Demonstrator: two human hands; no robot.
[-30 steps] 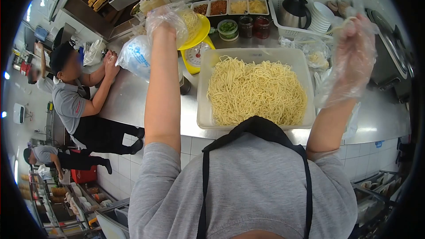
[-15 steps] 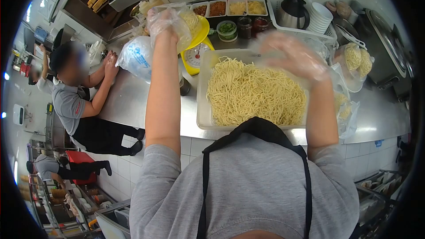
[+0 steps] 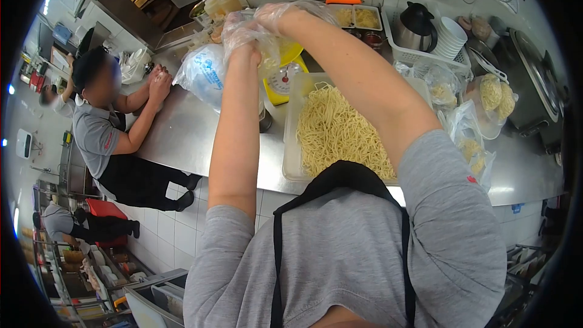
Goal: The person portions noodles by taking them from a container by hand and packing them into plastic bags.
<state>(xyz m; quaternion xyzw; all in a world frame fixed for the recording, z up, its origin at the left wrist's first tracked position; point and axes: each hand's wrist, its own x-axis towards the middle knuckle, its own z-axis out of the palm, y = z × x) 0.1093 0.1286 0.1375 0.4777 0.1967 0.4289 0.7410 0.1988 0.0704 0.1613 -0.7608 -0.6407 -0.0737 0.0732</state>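
Note:
My left hand (image 3: 238,31), in a clear plastic glove, is closed on a thin clear plastic bag (image 3: 267,53) that hangs in front of the yellow scale (image 3: 280,82). Right beside it, my gloved right hand (image 3: 274,18) has its fingers bent against the same plastic; the glove and bag partly hide the fingertips. Part of the scale's yellow pan (image 3: 291,53) shows behind the bag. Below my right forearm, a large translucent tub (image 3: 291,146) holds a heap of yellow noodles (image 3: 340,133). A white bag with blue print (image 3: 203,76) lies left of my left wrist.
White trays of toppings (image 3: 366,19) stand at the back. A white basket (image 3: 398,39) holds a thermos jug (image 3: 415,27) and stacked white bowls (image 3: 450,36). Bagged noodles (image 3: 493,98) lie at the right. A co-worker (image 3: 100,127) stands at the counter's left.
My right hand has moved left from above the noodle tub to beside my left hand at the plastic bag. My view has shifted slightly, and my left hand stays by the scale.

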